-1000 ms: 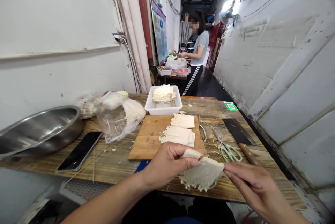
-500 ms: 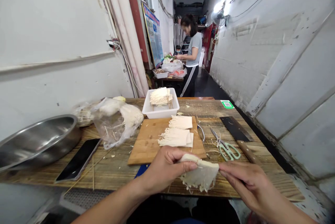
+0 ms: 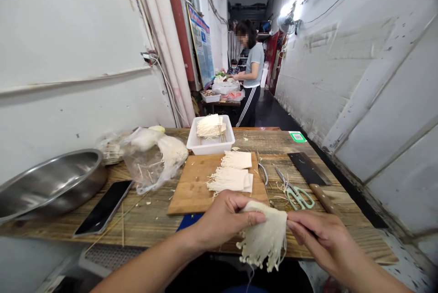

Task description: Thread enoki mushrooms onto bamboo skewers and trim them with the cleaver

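In front of my body, over the table's near edge, my left hand [image 3: 236,217] pinches a flat bunch of enoki mushrooms [image 3: 265,238] along its cut top. Its thin stems and small caps hang downward. My right hand [image 3: 320,231] is closed at the bunch's right corner, fingertips pressed together; whatever they pinch is hidden. Beyond them, more trimmed enoki bunches [image 3: 229,179] lie on a wooden cutting board [image 3: 190,183]. A white plastic tray [image 3: 210,149] behind the board holds enoki pieces with thin sticks.
Right of the board lie green-handled scissors [image 3: 299,196] and a cleaver [image 3: 310,170]. Leftward are a plastic bag [image 3: 147,170] with enoki, a phone [image 3: 104,208], thin sticks [image 3: 122,224] and a steel basin [image 3: 54,188]. A person [image 3: 252,69] stands at another table farther back.
The enoki bunch has tilted, so its flat face now shows and its caps hang lower. My left thumb has shifted right across it. My right hand stays at its corner.
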Motion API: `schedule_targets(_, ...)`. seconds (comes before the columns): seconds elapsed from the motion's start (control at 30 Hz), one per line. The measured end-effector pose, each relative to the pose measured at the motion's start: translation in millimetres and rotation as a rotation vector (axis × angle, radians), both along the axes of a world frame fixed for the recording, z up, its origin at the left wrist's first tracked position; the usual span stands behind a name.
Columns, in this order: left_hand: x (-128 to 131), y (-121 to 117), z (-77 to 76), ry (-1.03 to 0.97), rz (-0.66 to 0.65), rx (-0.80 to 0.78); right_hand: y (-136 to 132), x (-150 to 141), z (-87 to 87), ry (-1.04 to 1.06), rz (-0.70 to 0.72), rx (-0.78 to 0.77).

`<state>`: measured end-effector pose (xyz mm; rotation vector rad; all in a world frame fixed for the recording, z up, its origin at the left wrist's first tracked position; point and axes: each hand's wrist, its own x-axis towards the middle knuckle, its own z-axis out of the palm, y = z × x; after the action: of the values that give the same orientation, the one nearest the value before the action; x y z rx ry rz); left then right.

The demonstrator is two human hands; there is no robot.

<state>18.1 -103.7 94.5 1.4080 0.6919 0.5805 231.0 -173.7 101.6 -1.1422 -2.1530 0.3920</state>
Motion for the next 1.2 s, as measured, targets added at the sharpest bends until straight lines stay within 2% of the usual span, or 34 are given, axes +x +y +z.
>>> schedule_targets(0.27, -6.1, -0.9, 1.2, -0.010, 0.010, 0.023, -5.3, 17.6, 0.1, -0.138, -0.079, 0.092)
schedule_targets(0.4, -7.4, -0.6, -0.9, -0.017, 0.032, 0.006, -6.7, 28.8, -2.6, -0.174, -0.031, 0.118)
schedule_targets(0.6, -4.3, -1.5, -0.7, -0.062, -0.031, -0.042, -3.9, 29.0, -1.5, -0.114, 0.033, 0.151)
schedule_targets(0.87, 0.8, -5.5, -5.0, -0.081, -0.080, -0.030, -0.7, 30.0, -1.1, -0.137, 0.097, 0.064)
schedule_targets(1.03, 7.1, -6.3, -6.9, -0.058, 0.008, 0.018, 0.5, 27.1, 2.4, -0.105, 0.085, 0.113)
schedule_targets(1.2, 0.2, 0.3, 2.3, -0.028, 0.060, 0.145, 3.8, 23.2, 2.6, -0.032, 0.036, 0.121)
